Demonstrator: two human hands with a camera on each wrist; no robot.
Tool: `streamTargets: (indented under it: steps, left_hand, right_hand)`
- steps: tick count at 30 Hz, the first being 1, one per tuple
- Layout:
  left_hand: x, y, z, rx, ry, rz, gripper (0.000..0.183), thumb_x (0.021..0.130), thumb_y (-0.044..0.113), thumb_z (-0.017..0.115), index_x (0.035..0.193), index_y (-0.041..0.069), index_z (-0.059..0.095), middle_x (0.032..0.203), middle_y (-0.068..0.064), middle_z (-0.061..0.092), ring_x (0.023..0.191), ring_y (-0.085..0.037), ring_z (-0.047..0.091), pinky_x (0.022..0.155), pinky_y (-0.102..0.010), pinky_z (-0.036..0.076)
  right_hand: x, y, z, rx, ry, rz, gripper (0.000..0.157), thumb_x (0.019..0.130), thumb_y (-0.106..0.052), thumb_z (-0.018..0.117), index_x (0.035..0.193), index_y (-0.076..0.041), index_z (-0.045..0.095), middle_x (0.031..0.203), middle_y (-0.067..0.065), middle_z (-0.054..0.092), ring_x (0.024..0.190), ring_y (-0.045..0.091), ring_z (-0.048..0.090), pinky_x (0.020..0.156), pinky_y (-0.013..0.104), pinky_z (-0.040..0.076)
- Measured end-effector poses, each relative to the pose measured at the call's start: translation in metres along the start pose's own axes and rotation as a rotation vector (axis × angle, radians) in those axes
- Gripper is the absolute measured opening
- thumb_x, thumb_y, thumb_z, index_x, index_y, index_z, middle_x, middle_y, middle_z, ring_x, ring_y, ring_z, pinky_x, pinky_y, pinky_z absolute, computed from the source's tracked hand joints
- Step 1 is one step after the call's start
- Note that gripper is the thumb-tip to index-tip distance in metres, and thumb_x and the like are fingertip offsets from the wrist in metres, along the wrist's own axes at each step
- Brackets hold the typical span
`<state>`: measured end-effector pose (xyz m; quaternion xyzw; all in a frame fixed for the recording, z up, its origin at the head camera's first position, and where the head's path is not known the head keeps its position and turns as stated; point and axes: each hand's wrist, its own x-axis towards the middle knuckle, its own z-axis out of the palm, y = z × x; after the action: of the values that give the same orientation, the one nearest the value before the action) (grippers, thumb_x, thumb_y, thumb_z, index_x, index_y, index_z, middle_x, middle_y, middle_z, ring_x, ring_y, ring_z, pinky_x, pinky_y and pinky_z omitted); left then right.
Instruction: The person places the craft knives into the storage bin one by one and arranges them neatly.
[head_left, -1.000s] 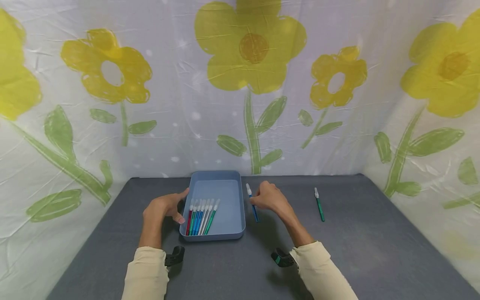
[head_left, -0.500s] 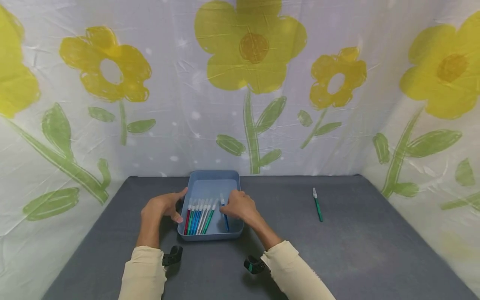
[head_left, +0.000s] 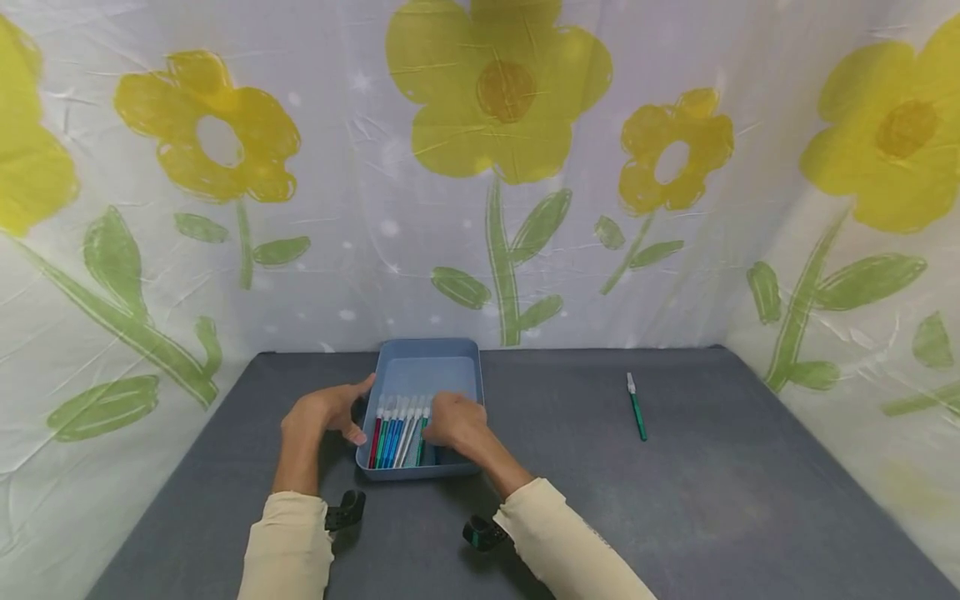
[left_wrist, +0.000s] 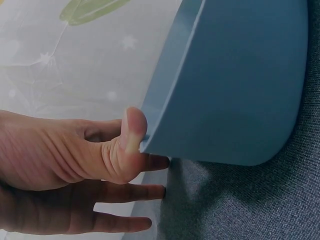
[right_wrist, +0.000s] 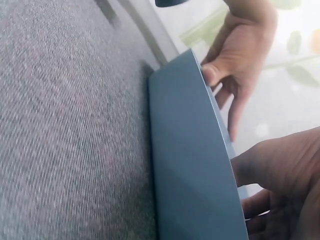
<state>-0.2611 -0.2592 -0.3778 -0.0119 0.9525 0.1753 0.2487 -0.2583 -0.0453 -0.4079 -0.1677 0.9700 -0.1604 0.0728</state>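
A blue tray [head_left: 459,375] stands on the dark table, with a row of several felt-tip pens [head_left: 392,442] at its front left, in red, green, blue and silver with pale caps. My left hand [head_left: 322,414] is at the tray's left side. Its thumb [left_wrist: 133,129] presses on the rim while its other fingers stretch out straight. Inside the tray, my right hand [head_left: 455,421] has curled fingers at the right end of the row, beside a green pen [head_left: 422,442]. It pinches a blue felt-tip pen [head_left: 437,456], mostly hidden by the hand.
One green felt-tip pen [head_left: 637,410] with a pale cap lies alone on the table [head_left: 720,500], right of the tray. A flower-printed curtain [head_left: 345,175] hangs behind the table and along both sides.
My right hand has carried the blue pen from the table, right of the tray, leftward into the tray and up to the row. The rightmost green pen now leans less. My left hand stays put.
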Motion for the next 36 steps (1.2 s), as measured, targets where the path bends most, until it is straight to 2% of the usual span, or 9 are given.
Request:
streamTargets:
  steps: [4, 9, 16, 21, 24, 31, 36]
  left_hand:
    - [0.001, 0.0, 0.001, -0.002, 0.001, -0.016, 0.125, 0.081, 0.02, 0.089, 0.169, 0.015, 0.001, 0.172, -0.03, 0.01, 0.156, -0.057, 0.019, 0.117, -0.073, 0.032]
    - [0.003, 0.001, 0.001, -0.004, 0.003, -0.025, 0.125, 0.081, 0.022, 0.089, 0.169, 0.016, 0.001, 0.172, -0.03, 0.01, 0.156, -0.057, 0.019, 0.117, -0.073, 0.033]
    - [0.005, 0.0, 0.001, 0.013, 0.012, -0.014, 0.125, 0.08, 0.021, 0.09, 0.169, 0.013, 0.002, 0.172, -0.031, 0.012, 0.156, -0.057, 0.02, 0.118, -0.073, 0.033]
    - [0.007, -0.001, 0.003, 0.023, 0.015, -0.005, 0.125, 0.081, 0.021, 0.09, 0.169, 0.012, 0.002, 0.172, -0.031, 0.013, 0.156, -0.056, 0.021, 0.118, -0.072, 0.032]
    - [0.006, -0.001, 0.004, 0.019, 0.015, -0.004, 0.125, 0.081, 0.02, 0.09, 0.169, 0.012, 0.002, 0.172, -0.031, 0.013, 0.156, -0.056, 0.021, 0.118, -0.071, 0.032]
    - [0.006, -0.001, 0.003, 0.018, 0.026, -0.002, 0.125, 0.08, 0.019, 0.09, 0.169, 0.012, 0.003, 0.172, -0.031, 0.013, 0.156, -0.056, 0.021, 0.118, -0.072, 0.033]
    - [0.006, -0.002, 0.004, 0.009, 0.031, -0.009, 0.126, 0.079, 0.02, 0.091, 0.169, 0.012, 0.003, 0.171, -0.031, 0.014, 0.156, -0.056, 0.021, 0.119, -0.072, 0.031]
  right_hand:
    - [-0.001, -0.006, 0.0, 0.005, -0.036, -0.047, 0.058, 0.095, -0.016, 0.071, 0.051, -0.018, 0.033, 0.046, -0.005, 0.024, 0.044, 0.012, 0.023, 0.044, 0.026, 0.019]
    - [-0.001, -0.01, 0.0, 0.03, -0.05, -0.037, 0.055, 0.096, -0.017, 0.072, 0.057, -0.018, 0.033, 0.051, -0.004, 0.023, 0.048, 0.013, 0.024, 0.047, 0.028, 0.022]
    - [-0.001, -0.009, -0.003, 0.059, -0.074, -0.039, 0.051, 0.098, -0.018, 0.069, 0.056, -0.016, 0.041, 0.049, -0.003, 0.031, 0.046, 0.013, 0.028, 0.045, 0.027, 0.025]
    - [-0.002, -0.006, -0.007, 0.09, -0.085, -0.026, 0.047, 0.102, -0.02, 0.065, 0.058, -0.016, 0.047, 0.048, -0.002, 0.041, 0.044, 0.014, 0.036, 0.044, 0.027, 0.028]
    - [-0.004, -0.002, -0.012, 0.094, -0.088, -0.02, 0.051, 0.104, -0.024, 0.064, 0.056, -0.016, 0.049, 0.046, -0.002, 0.046, 0.044, 0.014, 0.042, 0.044, 0.027, 0.03]
    - [-0.015, 0.01, -0.032, 0.186, -0.01, -0.067, 0.063, 0.102, -0.019, 0.064, 0.046, -0.019, 0.037, 0.041, -0.006, 0.031, 0.039, 0.01, 0.03, 0.041, 0.024, 0.02]
    - [-0.023, 0.026, -0.043, 0.251, 0.077, -0.072, 0.062, 0.101, -0.02, 0.067, 0.046, -0.019, 0.039, 0.042, -0.006, 0.035, 0.04, 0.01, 0.034, 0.041, 0.024, 0.022]
